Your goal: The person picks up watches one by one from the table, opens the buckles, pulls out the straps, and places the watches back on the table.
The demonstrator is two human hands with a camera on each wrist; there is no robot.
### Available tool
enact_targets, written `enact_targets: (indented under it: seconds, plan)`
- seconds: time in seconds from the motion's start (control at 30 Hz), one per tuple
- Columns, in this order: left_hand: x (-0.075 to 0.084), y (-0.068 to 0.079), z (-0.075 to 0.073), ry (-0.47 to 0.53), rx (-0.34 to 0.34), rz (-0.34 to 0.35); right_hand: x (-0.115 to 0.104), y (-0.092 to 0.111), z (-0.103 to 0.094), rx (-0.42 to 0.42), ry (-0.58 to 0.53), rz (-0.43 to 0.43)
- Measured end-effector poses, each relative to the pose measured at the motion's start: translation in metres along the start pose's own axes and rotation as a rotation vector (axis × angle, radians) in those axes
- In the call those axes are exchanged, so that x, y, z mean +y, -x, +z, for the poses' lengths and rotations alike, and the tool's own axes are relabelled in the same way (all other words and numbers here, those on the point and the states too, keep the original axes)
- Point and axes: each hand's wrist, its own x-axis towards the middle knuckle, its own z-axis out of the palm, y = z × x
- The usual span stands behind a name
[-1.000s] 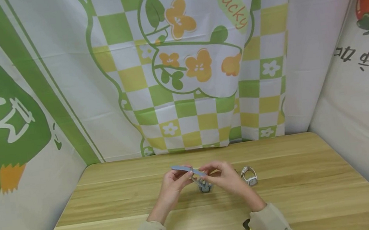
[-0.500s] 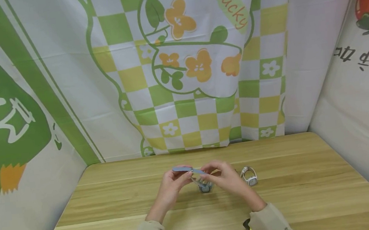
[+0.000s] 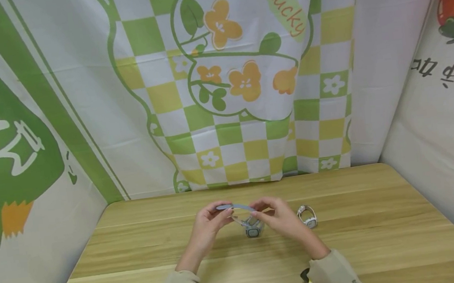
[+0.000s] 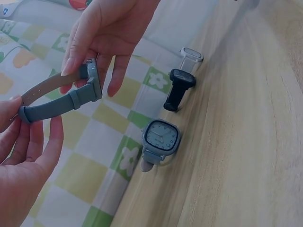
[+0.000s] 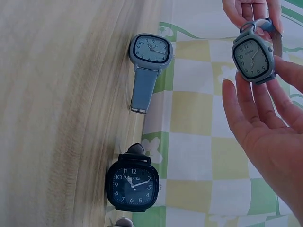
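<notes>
A blue-grey wristwatch (image 4: 59, 104) is held up between both hands, its strap looped and its squarish case at the right-hand end. My left hand (image 3: 206, 226) pinches the strap near its buckle between thumb and fingers. At the case end, my right hand (image 3: 276, 217) grips the watch, thumb on the strap and fingers beneath the case, as the right wrist view shows. The dial (image 5: 251, 59) faces that wrist's camera. Below the hands, a second blue-grey wristwatch (image 3: 253, 232) stands on the table.
A black wristwatch (image 5: 132, 184) stands on the wooden table (image 3: 370, 237) to the right, hidden behind my right hand in the head view. Past it is a white wristwatch (image 3: 310, 221). A checkered cloth (image 3: 232, 150) hangs behind the table's far edge.
The held strap has turned from a straight slope to a flatter, arched line. My left hand has shifted slightly left; the right hand has hardly moved. The standing watches stay put.
</notes>
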Motion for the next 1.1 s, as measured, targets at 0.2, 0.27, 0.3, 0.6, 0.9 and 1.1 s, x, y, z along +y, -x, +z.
enact_targets:
  seconds: [0.2, 0.27, 0.3, 0.6, 0.9, 1.1]
  plan:
    - [-0.001, 0.001, 0.003, 0.004, -0.005, 0.000, 0.000, 0.001, 0.000, -0.001, 0.018, -0.021]
    - [-0.002, 0.001, 0.005, -0.008, -0.018, 0.000, 0.000, 0.001, 0.000, 0.000, 0.026, -0.024]
    - [-0.003, 0.002, 0.006, -0.016, -0.027, 0.001, 0.001, 0.001, 0.001, 0.000, 0.028, -0.027]
    - [-0.005, 0.005, 0.011, -0.083, -0.073, 0.016, 0.001, 0.000, 0.004, 0.005, 0.043, -0.058]
    - [-0.007, 0.004, 0.011, -0.091, -0.091, 0.016, 0.000, 0.001, 0.004, 0.005, 0.051, -0.057]
    - [-0.003, 0.005, 0.011, -0.099, -0.087, 0.017, 0.000, 0.001, 0.003, -0.004, 0.024, -0.060]
